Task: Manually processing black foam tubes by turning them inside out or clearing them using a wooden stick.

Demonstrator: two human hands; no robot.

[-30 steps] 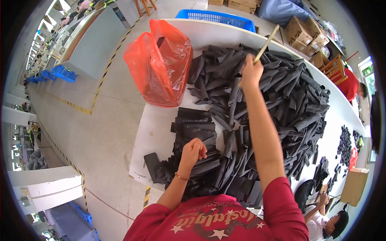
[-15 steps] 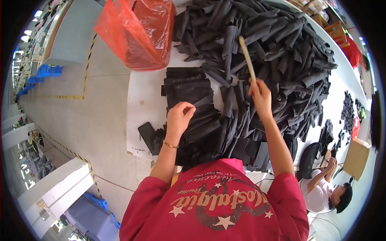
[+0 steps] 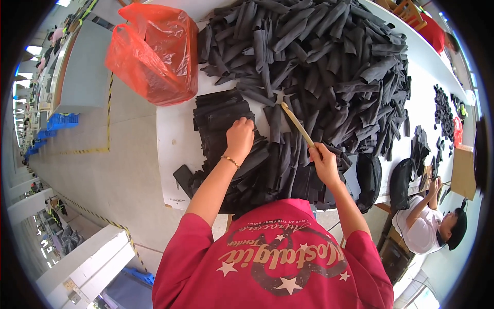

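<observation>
In my right hand (image 3: 325, 164) is a slim, pale wooden stick (image 3: 297, 125), its far end pointing up and left over loose black pieces. My left hand (image 3: 241, 135) is closed, fingers curled down at the right side of a layered stack of flat black fabric pieces (image 3: 211, 110); whatever its fingertips pinch is hidden. Beyond and to the right spreads a large heap of curled, tube-like black fabric pieces (image 3: 329, 62). More black pieces (image 3: 267, 177) lie between my forearms, close to my body.
A red plastic bag (image 3: 159, 56) stands at the table's far left. A dark phone (image 3: 183, 177) lies near the white table's (image 3: 172, 123) left edge. At right are black bundles (image 3: 400, 177), a cardboard box (image 3: 463, 172) and a seated person (image 3: 424, 221) with raised hands.
My right hand and the stick have come nearer my body, the stick now tilting more to the left. My left hand has shifted slightly farther along the stack. The whole view has shifted a little.
</observation>
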